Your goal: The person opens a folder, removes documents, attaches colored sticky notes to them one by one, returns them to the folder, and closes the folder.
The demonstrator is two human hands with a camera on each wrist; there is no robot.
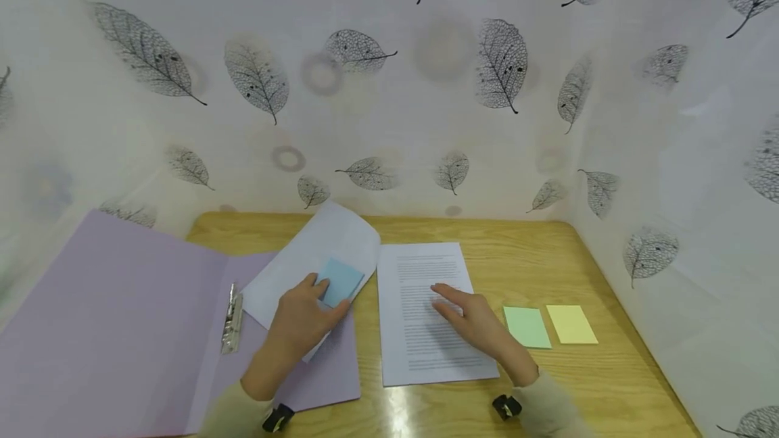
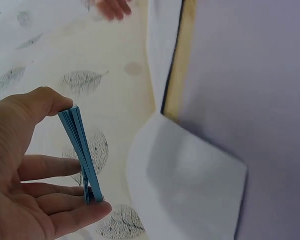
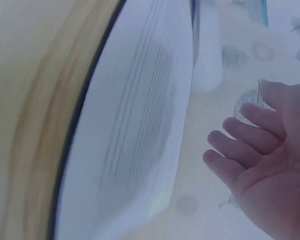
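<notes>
My left hand [image 1: 299,320] holds a pad of blue sticky notes [image 1: 342,282] between thumb and fingers, above a white sheet [image 1: 310,249] that lies askew over the open purple folder [image 1: 322,377]. Seen from the left wrist, the blue pad [image 2: 82,150] is edge-on, its leaves slightly fanned. Over a stack of printed pages [image 1: 420,350] hovers my right hand [image 1: 481,326], holding nothing. In the right wrist view that hand [image 3: 262,155] has its fingers loosely extended, apart from the printed page [image 3: 125,135].
Green sticky notes [image 1: 527,327] and yellow sticky notes [image 1: 572,324] lie side by side to the right of the pages. A metal clip [image 1: 232,323] sits at the folder's spine. Leaf-patterned sheeting [image 1: 389,113] encloses the wooden table [image 1: 517,242] at the back and sides.
</notes>
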